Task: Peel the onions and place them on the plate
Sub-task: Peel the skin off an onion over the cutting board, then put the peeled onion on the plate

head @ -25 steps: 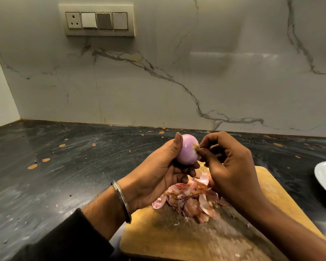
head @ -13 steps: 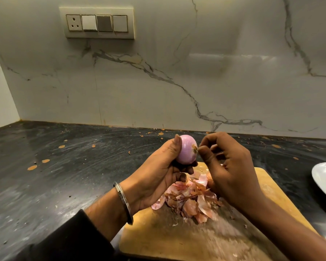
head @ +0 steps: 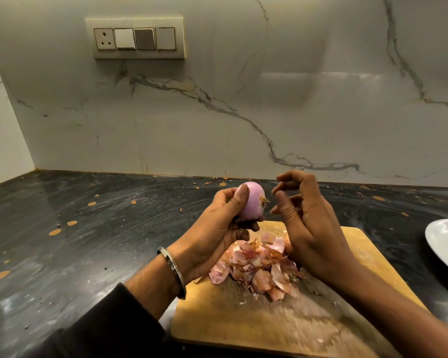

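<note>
Above the peels (head: 259,267), left hand (head: 212,228) grips onion (head: 252,201).

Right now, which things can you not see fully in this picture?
- Plate: head view, cut off by the right edge.
- Onion: far side hidden by the left hand.
- Board: near part blurred, partly under peels and the right hand.

Dark speckled countertop (head: 62,228) fills the lower left of the frame, with a worn wooden cutting board (head: 243,324) at bottom center. A marble-look backsplash (head: 269,112) runs behind, and a socket-and-switch panel (head: 135,38) sits upper left.
</note>
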Demonstrator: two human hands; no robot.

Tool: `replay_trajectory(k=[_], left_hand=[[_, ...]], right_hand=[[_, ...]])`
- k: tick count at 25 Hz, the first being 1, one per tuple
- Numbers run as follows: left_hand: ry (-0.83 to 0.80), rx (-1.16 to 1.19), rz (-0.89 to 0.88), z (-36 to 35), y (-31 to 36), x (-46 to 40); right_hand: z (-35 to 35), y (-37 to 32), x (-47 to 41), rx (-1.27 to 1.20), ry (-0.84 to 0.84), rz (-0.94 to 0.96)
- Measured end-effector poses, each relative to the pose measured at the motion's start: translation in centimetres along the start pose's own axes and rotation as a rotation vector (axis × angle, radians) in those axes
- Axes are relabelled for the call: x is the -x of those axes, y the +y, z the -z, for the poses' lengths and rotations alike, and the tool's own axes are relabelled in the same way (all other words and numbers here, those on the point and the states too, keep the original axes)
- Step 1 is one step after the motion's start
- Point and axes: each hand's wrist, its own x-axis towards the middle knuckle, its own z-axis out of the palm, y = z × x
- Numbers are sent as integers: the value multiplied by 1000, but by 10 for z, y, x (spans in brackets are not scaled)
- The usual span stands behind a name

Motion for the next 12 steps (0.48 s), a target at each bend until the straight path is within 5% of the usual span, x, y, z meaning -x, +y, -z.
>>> replay_trajectory(k=[5, 12], left_hand=[[81, -77, -38, -5, 7, 8], [97, -296, -94, -35, 13, 22]], right_hand=[[-1, -7, 4, 92, -205, 51], [20, -18, 16, 63, -110, -36]])
